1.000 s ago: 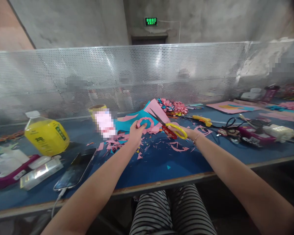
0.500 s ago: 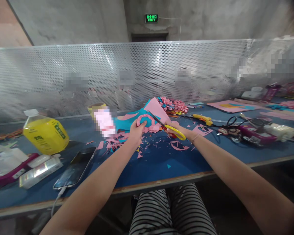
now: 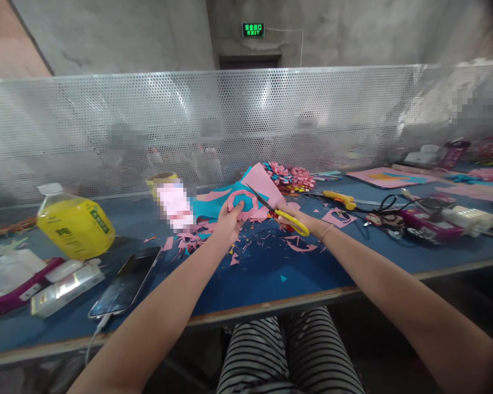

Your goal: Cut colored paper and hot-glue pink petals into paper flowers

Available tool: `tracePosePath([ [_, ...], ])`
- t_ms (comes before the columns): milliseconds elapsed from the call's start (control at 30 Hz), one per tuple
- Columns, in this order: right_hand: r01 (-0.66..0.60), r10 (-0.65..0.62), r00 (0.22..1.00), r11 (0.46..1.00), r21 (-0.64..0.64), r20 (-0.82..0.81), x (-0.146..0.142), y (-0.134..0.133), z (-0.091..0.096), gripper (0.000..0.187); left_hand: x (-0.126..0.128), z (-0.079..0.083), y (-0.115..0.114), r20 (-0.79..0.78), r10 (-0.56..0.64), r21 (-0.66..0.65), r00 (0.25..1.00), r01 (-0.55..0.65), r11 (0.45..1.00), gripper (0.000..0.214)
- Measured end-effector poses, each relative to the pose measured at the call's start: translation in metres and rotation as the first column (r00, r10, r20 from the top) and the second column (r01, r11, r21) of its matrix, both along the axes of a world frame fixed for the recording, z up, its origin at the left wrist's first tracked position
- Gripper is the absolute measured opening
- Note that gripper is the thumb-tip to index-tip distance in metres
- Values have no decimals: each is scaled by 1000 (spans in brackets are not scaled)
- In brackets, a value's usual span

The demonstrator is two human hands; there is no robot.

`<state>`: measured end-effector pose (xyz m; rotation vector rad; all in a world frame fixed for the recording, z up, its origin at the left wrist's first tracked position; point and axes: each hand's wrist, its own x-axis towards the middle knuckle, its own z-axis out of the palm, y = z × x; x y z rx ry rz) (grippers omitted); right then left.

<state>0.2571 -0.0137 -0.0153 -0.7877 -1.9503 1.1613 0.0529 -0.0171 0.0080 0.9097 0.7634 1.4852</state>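
Note:
My left hand pinches a pink paper ring and holds it up over the blue table. Gripping yellow-handled scissors, my right hand points the blades up and left, their tips at the ring's right edge. Pink and teal paper sheets lie just behind the ring. Pink paper scraps are scattered on the table under both hands.
A yellow bottle lies at the left, with a phone on a cable and a clear box near the front edge. Paper flowers sit at the back. A yellow glue gun and cables lie to the right. A perforated metal screen closes the back.
The ring has turned a little in my left hand and the scissors have shifted slightly down and left against it. The view has risen a touch.

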Motion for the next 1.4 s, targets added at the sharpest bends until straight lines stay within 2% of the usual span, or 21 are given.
tracePosePath([
  [233,-74,69,994,996,-54,-87,-2,6,-13,41,-1,-2,3,30,-75,40,997,73,997,34],
  [467,-127,126,990,992,-13,-70,-3,3,-11,39,-1,-3,1,22,-80,25,997,80,997,34],
  [633,-110,110,992,994,-4,-65,-5,2,-9,41,-1,-3,2,-28,-41,12,999,41,999,32],
  [1067,-64,56,994,994,-85,-93,-6,1,-7,43,-2,-2,1,-54,-26,35,998,28,999,38],
  [1400,-74,68,992,996,-55,-103,-5,2,-10,39,0,0,-2,-75,-1,31,997,3,1000,40],
])
